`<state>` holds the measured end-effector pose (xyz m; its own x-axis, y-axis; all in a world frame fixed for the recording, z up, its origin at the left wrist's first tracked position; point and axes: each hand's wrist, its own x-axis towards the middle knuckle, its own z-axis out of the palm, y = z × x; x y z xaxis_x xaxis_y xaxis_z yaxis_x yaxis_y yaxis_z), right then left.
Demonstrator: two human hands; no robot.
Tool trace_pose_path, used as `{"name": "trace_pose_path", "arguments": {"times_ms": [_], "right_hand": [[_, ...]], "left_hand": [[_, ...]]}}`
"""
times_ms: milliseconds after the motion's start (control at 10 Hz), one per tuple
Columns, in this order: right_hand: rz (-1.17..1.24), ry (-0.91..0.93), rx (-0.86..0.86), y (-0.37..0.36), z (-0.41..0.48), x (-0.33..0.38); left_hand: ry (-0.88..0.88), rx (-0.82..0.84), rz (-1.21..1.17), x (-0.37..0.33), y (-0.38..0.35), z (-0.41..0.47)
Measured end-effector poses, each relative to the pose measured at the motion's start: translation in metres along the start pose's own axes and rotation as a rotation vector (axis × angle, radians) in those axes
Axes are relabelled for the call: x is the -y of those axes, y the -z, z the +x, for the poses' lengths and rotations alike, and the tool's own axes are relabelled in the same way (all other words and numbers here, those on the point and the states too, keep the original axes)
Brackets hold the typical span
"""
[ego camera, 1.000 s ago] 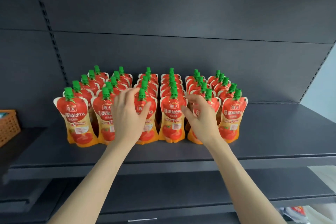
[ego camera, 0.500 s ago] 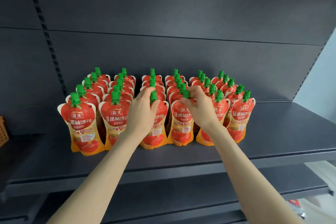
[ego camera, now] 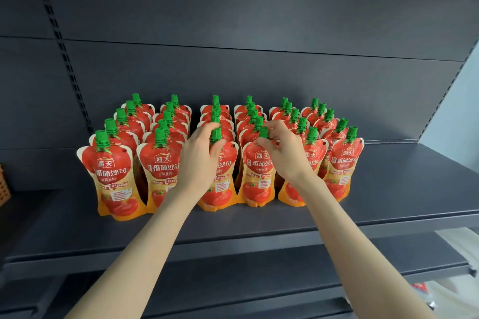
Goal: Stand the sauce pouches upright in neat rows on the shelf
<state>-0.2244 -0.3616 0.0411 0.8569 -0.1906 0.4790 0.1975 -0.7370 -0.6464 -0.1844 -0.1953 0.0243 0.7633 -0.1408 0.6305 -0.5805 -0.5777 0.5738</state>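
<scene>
On the dark shelf (ego camera: 388,189), sauce pouches (ego camera: 114,176) stand upright in six rows. The left hand (ego camera: 199,160) pinches the third front pouch's green cap (ego camera: 215,135); the right hand (ego camera: 285,153) pinches the fourth's cap (ego camera: 263,132).

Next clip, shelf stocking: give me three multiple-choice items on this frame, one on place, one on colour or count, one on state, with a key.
1. Where is the right hand?
A. At the cap of the fourth front pouch from the left
B. On the shelf edge
C. On the wicker basket

2. How many sauce pouches form the front row?
A. Three
B. Six
C. Nine

3. How do the front-row pouches stand?
A. Flat on their backs
B. Upright
C. Stacked in a pile

Key:
1 A, its fingers pinch the green cap of the fourth front pouch.
2 B, six labelled fronts run from the leftmost pouch to the rightmost pouch.
3 B, each rests on its base on the shelf, cap up; the left hand grips the third front pouch.
</scene>
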Motion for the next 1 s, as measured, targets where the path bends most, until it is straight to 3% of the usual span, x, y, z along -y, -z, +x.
{"name": "trace_pose_path", "arguments": {"times_ms": [1000], "right_hand": [[0.008, 0.017, -0.03, 0.0048, 0.0002, -0.0011]], "left_hand": [[0.019, -0.03, -0.033, -0.0024, 0.001, -0.0017]]}}
